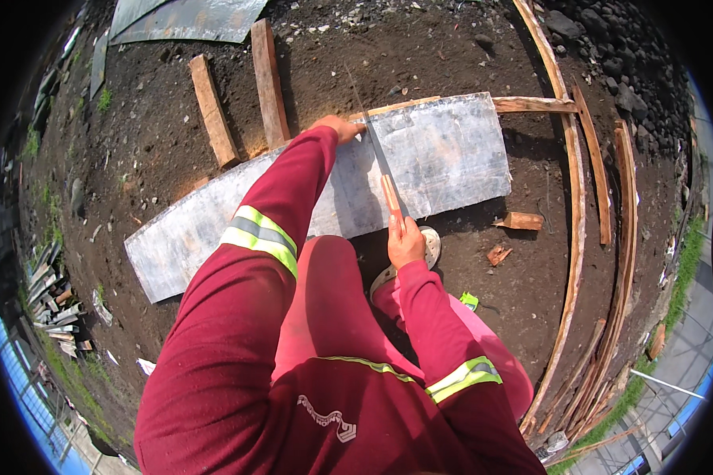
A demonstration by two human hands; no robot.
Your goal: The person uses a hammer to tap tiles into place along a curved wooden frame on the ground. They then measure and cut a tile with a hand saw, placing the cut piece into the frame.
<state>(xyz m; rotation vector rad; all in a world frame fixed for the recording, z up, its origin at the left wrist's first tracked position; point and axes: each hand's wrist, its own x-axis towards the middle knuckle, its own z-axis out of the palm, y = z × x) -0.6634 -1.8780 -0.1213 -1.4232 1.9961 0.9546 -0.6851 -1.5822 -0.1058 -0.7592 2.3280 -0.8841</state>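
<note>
In front of me lies a long grey-white flat panel, with a pale strip of wood showing along its far edge. My left hand is closed over that far edge, against the wood, just left of the blade; some fingers are hidden. My right hand, at the near edge, is wrapped round the wooden handle of a handsaw. Its long thin blade crosses the panel and tapers away from me past the far edge. The teeth are too small to make out.
Two short timbers lie beyond the panel on dark soil. A wood block sits at right, near long planks and a rock pile. Metal sheeting is at the far left, scrap wood at left.
</note>
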